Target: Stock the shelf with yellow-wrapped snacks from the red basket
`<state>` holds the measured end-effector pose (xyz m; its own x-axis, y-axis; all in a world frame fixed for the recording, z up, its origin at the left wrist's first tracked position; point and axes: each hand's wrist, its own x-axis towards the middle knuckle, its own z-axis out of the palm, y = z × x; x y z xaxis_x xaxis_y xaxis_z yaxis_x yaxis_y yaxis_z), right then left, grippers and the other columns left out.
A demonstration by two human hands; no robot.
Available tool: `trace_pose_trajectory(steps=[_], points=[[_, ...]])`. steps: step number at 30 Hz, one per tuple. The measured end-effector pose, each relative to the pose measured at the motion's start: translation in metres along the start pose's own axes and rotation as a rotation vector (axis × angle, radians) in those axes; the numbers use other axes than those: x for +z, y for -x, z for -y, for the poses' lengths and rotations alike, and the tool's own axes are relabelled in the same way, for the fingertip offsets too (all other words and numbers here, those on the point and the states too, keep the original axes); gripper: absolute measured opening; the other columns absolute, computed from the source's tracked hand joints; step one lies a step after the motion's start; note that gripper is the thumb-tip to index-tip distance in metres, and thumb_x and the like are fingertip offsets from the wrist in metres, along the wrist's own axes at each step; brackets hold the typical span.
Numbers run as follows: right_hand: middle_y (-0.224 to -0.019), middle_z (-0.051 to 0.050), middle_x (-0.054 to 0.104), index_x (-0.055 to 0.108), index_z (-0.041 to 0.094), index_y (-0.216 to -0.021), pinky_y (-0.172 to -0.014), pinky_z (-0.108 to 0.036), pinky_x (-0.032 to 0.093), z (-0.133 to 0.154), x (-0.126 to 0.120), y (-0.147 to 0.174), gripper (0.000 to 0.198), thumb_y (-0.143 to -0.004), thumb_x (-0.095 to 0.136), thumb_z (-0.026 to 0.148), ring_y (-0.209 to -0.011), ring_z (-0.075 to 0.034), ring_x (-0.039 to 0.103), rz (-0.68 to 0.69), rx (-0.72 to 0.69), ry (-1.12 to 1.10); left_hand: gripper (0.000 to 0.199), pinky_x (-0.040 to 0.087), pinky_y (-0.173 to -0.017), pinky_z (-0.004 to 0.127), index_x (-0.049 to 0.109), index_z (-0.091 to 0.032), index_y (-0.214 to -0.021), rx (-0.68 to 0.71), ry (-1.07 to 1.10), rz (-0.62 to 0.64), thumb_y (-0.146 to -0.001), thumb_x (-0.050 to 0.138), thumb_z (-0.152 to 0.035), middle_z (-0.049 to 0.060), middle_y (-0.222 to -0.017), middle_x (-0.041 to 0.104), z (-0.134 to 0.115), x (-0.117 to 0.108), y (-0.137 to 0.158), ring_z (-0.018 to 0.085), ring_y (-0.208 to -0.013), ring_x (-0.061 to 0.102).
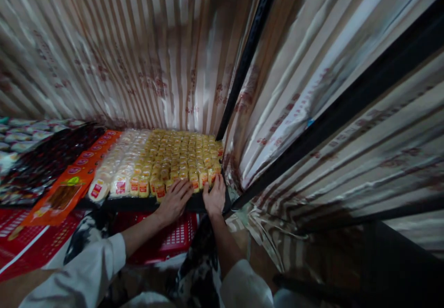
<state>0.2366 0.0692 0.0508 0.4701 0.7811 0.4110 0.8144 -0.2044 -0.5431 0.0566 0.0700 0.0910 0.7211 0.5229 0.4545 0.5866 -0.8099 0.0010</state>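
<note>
Rows of small yellow packets with red labels (pixel 176 153) stand close together on a dark shelf (pixel 132 204). My left hand (pixel 175 199) rests against the front row, its fingers stretched out over the packets. At the right end of the same row is my right hand (pixel 215 194), thumb and fingers apart and touching the front packets. Neither hand visibly lifts anything. Some front packets are partly hidden behind my fingers.
Left of the yellow packets lie clear-wrapped white packets (pixel 120 160), an orange bag (pixel 74 174) and dark wrapped goods (pixel 52 160). Red baskets (pixel 173 238) stand below the shelf. Dark poles (pixel 248 58) and a striped curtain (pixel 156 44) close off the back and right.
</note>
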Motion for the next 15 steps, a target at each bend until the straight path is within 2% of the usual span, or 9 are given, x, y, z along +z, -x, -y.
trace_pose_trajectory(steps=[4, 8, 11, 15], points=[[-0.140, -0.018, 0.040, 0.040, 0.008, -0.134, -0.103, -0.044, 0.035, 0.001, 0.000, 0.000, 0.056, -0.086, 0.036, 0.036, -0.127, -0.028, 0.038, -0.005, 0.005, 0.006, 0.036, 0.032, -0.106, 0.046, 0.059, -0.016, -0.117, -0.003, 0.055, -0.099, -0.084, 0.045, -0.012, 0.010, -0.128, 0.053, 0.003, -0.008, -0.032, 0.026, -0.127, 0.035], [-0.140, -0.019, 0.040, 0.039, 0.006, -0.135, -0.103, -0.043, 0.035, 0.000, -0.001, 0.000, 0.056, -0.087, 0.036, 0.036, -0.127, -0.028, 0.038, -0.003, -0.002, 0.008, 0.025, 0.037, -0.101, 0.044, 0.064, -0.017, -0.103, -0.101, 0.129, -0.187, -0.087, 0.046, -0.017, 0.010, -0.117, 0.057, 0.012, -0.003, -0.089, 0.025, -0.122, 0.038], [-0.140, -0.020, 0.040, 0.039, 0.006, -0.135, -0.102, -0.044, 0.036, 0.000, -0.002, 0.001, 0.056, -0.088, 0.036, 0.035, -0.127, -0.029, 0.038, -0.006, -0.005, 0.007, 0.020, 0.038, -0.099, 0.044, 0.067, -0.018, -0.092, -0.177, 0.159, -0.115, -0.085, 0.048, -0.015, 0.007, -0.111, 0.060, 0.018, 0.009, -0.137, 0.025, -0.116, 0.041], [-0.139, -0.021, 0.041, 0.041, 0.005, -0.134, -0.101, -0.045, 0.036, 0.000, -0.002, 0.002, 0.055, -0.088, 0.036, 0.035, -0.127, -0.030, 0.038, -0.025, -0.014, 0.006, 0.023, 0.038, -0.096, 0.043, 0.066, -0.015, -0.096, -0.269, 0.193, 0.011, -0.084, 0.047, -0.010, 0.008, -0.107, 0.061, 0.021, 0.028, -0.187, 0.026, -0.112, 0.043]])
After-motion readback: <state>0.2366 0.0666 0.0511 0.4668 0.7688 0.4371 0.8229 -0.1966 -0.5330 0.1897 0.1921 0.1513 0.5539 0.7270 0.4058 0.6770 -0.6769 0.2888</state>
